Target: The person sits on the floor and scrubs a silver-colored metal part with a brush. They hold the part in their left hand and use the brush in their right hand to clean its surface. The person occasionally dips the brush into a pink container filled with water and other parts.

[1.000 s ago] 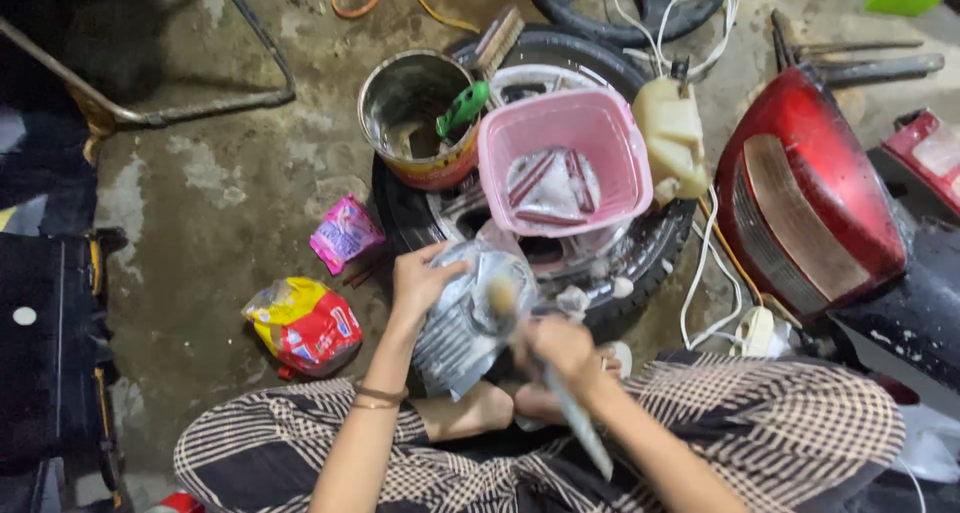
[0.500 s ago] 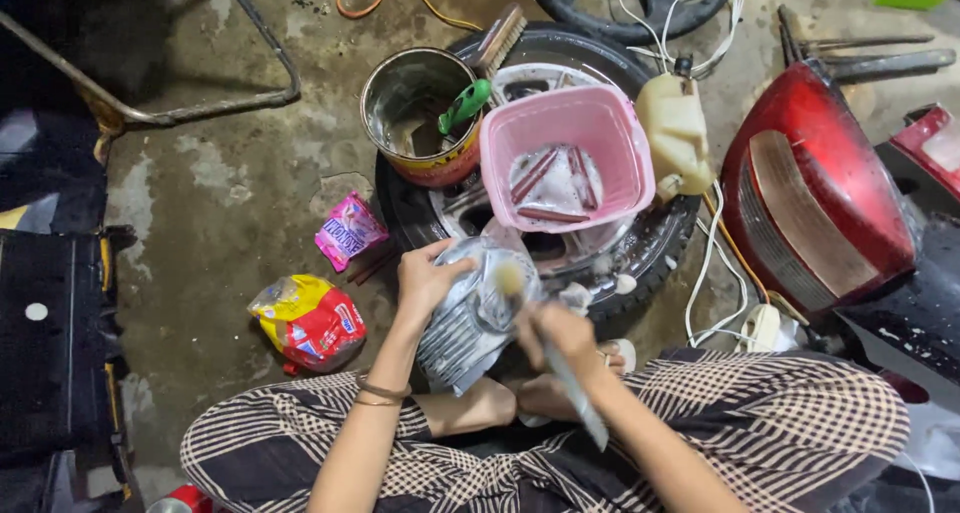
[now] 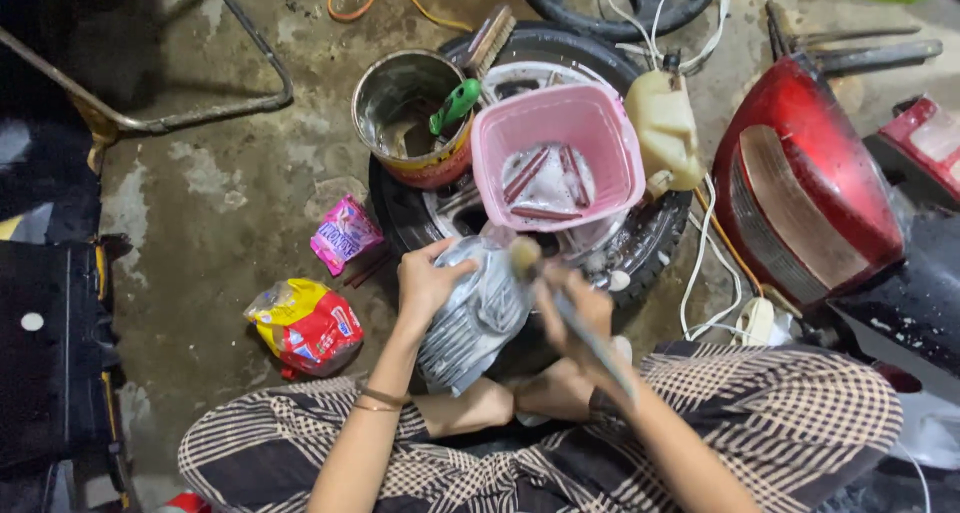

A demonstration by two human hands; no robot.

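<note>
My left hand [image 3: 428, 285] grips the top of a grey finned metal engine part [image 3: 478, 318] held over my lap. My right hand [image 3: 575, 311] is closed on a brush [image 3: 540, 275] whose round head presses against the upper end of the part; its handle runs down past my wrist. Just beyond the part lies a black tyre with a wheel [image 3: 640, 235], and on it stands a pink plastic basket [image 3: 556, 153] with foamy water and some long pieces inside.
A metal can [image 3: 405, 113] with a green-handled tool sits left of the basket, a cream plastic bottle [image 3: 664, 125] to its right. A pink sachet [image 3: 344, 234] and a yellow-red packet [image 3: 305, 323] lie on the concrete floor. A red motorcycle panel [image 3: 810, 178] stands at right.
The brush head has shifted slightly along the top of the metal part with my right hand. My left hand keeps its grip in the same place.
</note>
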